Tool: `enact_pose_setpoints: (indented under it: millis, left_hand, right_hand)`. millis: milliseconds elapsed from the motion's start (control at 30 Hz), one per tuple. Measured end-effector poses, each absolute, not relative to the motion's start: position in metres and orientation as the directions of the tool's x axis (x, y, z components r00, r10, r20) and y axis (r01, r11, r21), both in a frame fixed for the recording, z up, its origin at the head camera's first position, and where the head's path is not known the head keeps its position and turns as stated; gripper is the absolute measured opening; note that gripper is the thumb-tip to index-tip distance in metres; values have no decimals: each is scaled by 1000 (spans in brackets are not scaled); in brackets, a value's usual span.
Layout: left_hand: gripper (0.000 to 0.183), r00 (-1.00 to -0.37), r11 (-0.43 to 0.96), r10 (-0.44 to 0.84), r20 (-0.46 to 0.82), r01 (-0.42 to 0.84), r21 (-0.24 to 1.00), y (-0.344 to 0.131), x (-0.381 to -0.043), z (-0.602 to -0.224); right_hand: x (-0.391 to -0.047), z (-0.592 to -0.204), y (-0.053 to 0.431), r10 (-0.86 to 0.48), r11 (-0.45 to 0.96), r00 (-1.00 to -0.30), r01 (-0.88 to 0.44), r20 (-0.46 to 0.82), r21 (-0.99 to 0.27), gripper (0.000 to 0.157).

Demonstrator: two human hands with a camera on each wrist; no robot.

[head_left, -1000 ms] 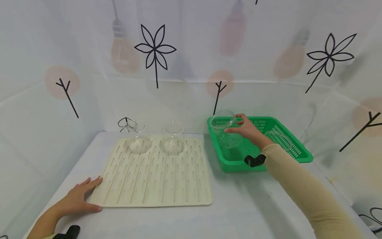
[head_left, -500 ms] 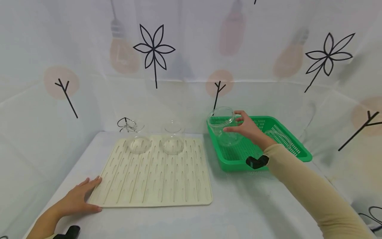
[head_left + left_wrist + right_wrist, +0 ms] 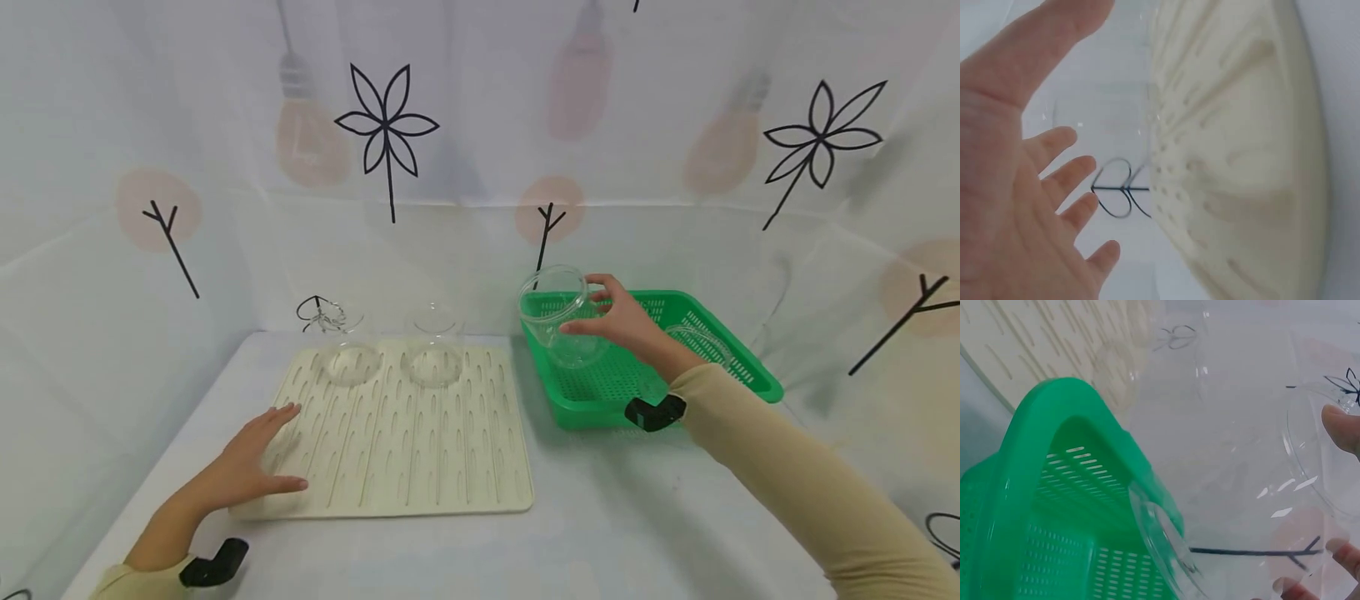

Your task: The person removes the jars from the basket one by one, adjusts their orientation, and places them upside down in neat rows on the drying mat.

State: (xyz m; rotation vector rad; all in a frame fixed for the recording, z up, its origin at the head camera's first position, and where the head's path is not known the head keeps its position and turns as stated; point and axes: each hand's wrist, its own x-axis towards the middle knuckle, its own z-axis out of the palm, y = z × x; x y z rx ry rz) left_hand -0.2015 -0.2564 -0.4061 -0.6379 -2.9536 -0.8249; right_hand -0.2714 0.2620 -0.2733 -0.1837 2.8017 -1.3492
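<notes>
Currently the right hand [image 3: 633, 325] grips a tilted clear vessel [image 3: 553, 310] at the left side of the green basket [image 3: 577, 414], toward the back right corner of the counter [image 3: 570, 542]. Nearer the left edge, the left hand [image 3: 243, 471], thumb and fingers spread apart, is over the pale mat [image 3: 405, 442]. Along the back edge sit two more clear vessels [image 3: 435, 357] on that mat.

My head view looks forward and down from farthest, sharing the cream ridged mat [image 3: 405, 446] with my closer, sideways-turned wrist views.
</notes>
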Motion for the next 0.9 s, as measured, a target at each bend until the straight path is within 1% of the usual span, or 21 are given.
enact_pose_setpoints:
  millis: [167, 500, 900]
  left_hand:
    - [102, -919, 743, 369, 142, 383, 548, -236, -209, -392]
    - [107, -909, 703, 357, 214, 413, 579, -207, -225, -375]
    - [102, -892, 658, 362, 272, 451, 603, -175, -237, -360]
  right_hand:
    - [-265, -267, 256, -130, 626, -990, -117, 45, -771, 99]
    - [-259, -262, 245, -153, 644, -986, -156, 74, -749, 96]
    - [-259, -266, 228, -197, 622, -977, -192, 86, -759, 95]
